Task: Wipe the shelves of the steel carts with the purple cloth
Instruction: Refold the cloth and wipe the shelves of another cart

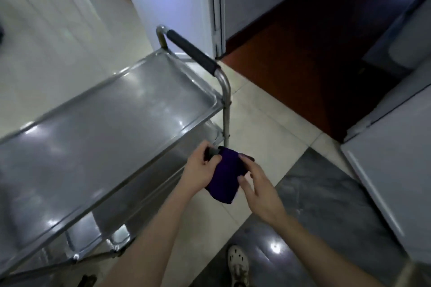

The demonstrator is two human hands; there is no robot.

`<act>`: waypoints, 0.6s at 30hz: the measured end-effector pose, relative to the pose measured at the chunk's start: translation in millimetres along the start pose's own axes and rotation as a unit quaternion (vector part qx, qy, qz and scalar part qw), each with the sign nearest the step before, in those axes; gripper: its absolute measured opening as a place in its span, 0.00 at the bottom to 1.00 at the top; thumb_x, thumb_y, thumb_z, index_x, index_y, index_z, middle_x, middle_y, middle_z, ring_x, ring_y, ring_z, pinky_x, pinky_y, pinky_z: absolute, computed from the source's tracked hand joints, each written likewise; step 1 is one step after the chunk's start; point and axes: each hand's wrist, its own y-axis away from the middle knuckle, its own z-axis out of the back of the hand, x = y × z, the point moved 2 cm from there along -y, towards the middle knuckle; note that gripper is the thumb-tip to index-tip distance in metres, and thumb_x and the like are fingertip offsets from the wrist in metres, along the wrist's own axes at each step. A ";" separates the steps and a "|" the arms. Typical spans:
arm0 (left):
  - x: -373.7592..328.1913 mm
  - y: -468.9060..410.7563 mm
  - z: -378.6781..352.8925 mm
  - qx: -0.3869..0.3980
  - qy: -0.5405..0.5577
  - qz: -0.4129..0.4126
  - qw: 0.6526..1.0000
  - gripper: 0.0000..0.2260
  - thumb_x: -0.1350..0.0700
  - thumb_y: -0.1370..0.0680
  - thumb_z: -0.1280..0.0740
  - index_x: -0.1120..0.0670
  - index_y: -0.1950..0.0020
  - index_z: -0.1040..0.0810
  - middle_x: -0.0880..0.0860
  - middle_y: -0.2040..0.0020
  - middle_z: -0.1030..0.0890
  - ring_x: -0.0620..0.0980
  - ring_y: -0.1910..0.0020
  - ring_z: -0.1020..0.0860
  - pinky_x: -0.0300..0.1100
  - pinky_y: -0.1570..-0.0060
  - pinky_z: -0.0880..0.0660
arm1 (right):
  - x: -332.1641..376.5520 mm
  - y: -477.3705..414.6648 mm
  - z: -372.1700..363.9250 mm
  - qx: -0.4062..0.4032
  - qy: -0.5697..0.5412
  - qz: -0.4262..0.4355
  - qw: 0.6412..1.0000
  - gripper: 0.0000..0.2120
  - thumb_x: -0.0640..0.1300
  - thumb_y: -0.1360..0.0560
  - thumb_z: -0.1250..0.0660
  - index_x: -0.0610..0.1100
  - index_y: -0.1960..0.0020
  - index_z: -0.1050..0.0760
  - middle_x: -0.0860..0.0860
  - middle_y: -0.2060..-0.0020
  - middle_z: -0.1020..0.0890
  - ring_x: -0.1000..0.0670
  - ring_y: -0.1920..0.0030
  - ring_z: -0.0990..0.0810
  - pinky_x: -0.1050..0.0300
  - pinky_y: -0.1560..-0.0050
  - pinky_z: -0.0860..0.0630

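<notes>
Filling the left and middle of the frame, the steel cart showed its shiny top shelf, its handle rising toward the upper middle. Just right of the shelf's near edge, held off it, hung the purple cloth. The left hand gripped one side with curled fingers and the right hand pinched the other between thumb and forefinger, probably bunching it into a pad for wiping. A shoe stood lower right.
</notes>
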 end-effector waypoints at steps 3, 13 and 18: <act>-53.3 -28.0 0.1 -0.008 -0.037 -0.056 0.998 0.06 0.55 0.14 0.33 0.45 0.49 0.25 0.44 0.56 0.17 0.48 0.57 0.17 0.40 0.64 0.24 | -1.4 -30.1 52.9 -0.148 -0.075 -0.099 0.981 0.26 0.51 0.14 0.33 0.54 0.18 0.36 0.55 0.26 0.24 0.58 0.28 0.25 0.45 0.26 0.24; -179.2 -150.2 24.2 -0.032 0.044 -0.119 0.991 0.05 0.52 0.19 0.36 0.54 0.48 0.25 0.54 0.59 0.22 0.49 0.60 0.25 0.43 0.60 0.29 | 56.7 -204.2 162.7 -0.023 -0.280 -0.170 0.945 0.18 0.49 0.15 0.29 0.46 0.28 0.23 0.50 0.37 0.14 0.48 0.34 0.17 0.42 0.28 0.23; -205.4 -274.2 34.5 -0.090 0.036 -0.119 0.988 0.05 0.49 0.18 0.35 0.42 0.54 0.26 0.42 0.61 0.23 0.39 0.63 0.24 0.36 0.64 0.27 | 52.6 -323.1 225.0 -0.047 -0.278 -0.152 0.947 0.08 0.43 0.15 0.31 0.41 0.37 0.19 0.47 0.44 0.11 0.46 0.41 0.12 0.47 0.39 0.15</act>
